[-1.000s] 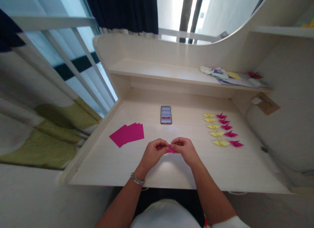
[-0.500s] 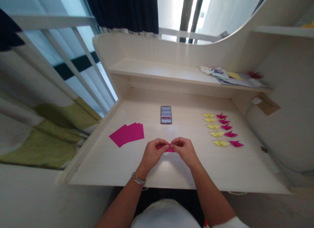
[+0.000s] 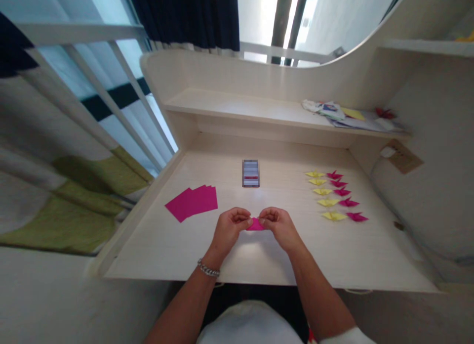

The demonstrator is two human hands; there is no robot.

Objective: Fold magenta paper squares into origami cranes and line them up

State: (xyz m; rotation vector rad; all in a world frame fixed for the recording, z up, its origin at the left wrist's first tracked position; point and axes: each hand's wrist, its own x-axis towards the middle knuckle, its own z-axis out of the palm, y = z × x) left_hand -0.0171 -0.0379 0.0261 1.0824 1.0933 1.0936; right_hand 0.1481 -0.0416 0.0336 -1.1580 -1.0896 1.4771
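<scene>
Hands meet just above the near part of the worktop (image 3: 166, 255), each curled shut on one end of a small folded pink paper (image 3: 255, 225). The left hand (image 3: 230, 229) pinches the paper's left end between thumb and bent fingers, a metal bracelet (image 3: 208, 270) sitting on its wrist. The right hand (image 3: 280, 227) pinches the right end in the same way, knuckles up. The paper sits between the two sets of fingertips, and only its middle strip shows; both ends are covered by the fingers, so its folded shape is hard to make out, and I cannot tell whether it rests on the worktop or is lifted off it.

Left of the left hand, well apart, lies a fanned stack of pink sheets (image 3: 192, 202). Beyond both hands lies a phone (image 3: 251, 173), its screen blurred. To the right of the right hand stand two short rows of small folded figures, yellow ones (image 3: 323, 192) nearer and pink ones (image 3: 344, 192) just beyond them; they are too small to read in detail. Papers on the shelf (image 3: 237, 107) further back are unclear
</scene>
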